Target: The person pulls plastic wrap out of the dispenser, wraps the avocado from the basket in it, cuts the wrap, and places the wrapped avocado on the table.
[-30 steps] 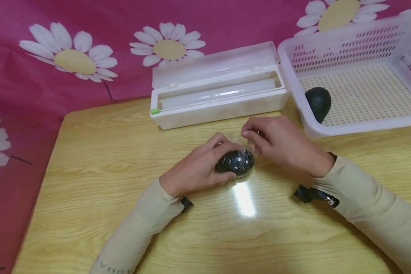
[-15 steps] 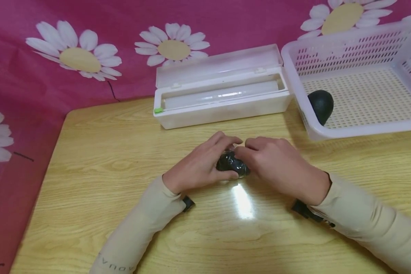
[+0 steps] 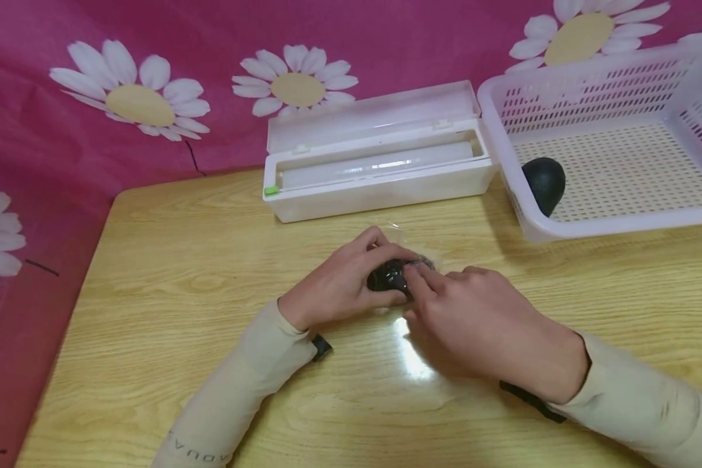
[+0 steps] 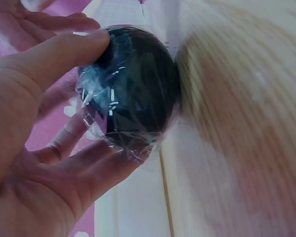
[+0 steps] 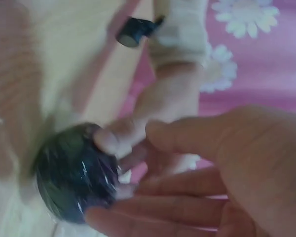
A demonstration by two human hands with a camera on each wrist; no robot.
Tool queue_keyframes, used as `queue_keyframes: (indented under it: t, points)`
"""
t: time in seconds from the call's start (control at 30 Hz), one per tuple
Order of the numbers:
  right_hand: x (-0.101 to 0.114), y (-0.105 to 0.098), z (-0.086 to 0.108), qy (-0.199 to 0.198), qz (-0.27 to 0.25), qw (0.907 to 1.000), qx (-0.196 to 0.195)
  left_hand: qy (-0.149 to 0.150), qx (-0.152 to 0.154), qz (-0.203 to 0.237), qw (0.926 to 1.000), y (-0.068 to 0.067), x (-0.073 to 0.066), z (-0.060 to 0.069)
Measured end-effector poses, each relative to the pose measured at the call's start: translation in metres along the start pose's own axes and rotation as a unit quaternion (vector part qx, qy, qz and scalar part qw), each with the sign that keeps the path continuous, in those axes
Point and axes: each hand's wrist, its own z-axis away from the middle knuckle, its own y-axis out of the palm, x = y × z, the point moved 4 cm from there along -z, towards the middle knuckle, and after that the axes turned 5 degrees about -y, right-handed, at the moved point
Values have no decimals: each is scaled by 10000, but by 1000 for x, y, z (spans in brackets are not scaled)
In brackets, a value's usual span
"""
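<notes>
A dark, avocado-like fruit (image 4: 138, 84) wrapped in shiny cling film sits on the table. My left hand (image 3: 333, 279) holds it, thumb on the near side and fingers round the far side. From the right, my right hand (image 3: 474, 312) reaches over the fruit, its fingertips on the wrapped surface. In the right wrist view, the right hand's fingers (image 5: 182, 210) are stretched out against the film, while the thumb stays apart from the fruit. A loose flap of clear film (image 3: 393, 233) sticks up behind the left hand. Both hands hide part of the fruit in the head view.
Behind the hands stands a white cling film box (image 3: 380, 188) with its lid up and a film roll (image 3: 380, 162) inside. At right, a pale slotted basket (image 3: 637, 224) holds another dark fruit (image 3: 545, 185). A pink flowered cloth (image 3: 210, 39) hangs behind the table.
My right hand has come from beside the fruit, where it pinched film, down onto it and then nearer the front, its fingers straightening. The left hand keeps its hold in almost the same place.
</notes>
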Motion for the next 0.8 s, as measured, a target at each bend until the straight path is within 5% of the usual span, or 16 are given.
queue_keyframes:
  t: [0.17,0.33,0.5,0.63,0.8]
  points:
    - [-31,1,-1,541,-727,9936,671,-47,48,175,9998,2,2,-2]
    - [-58,15,-6,1153,-1478,9746,1226,-76,76,196,9998,2,3,-1]
    - [-68,32,-7,1298,-1953,9561,1757,-166,83,220,9996,1,4,-2]
    - [-73,38,-9,1324,-2181,9528,1646,-164,62,283,9994,1,4,-2]
    - [-78,37,-11,1234,-2229,9599,1169,-95,0,276,9996,0,4,-3]
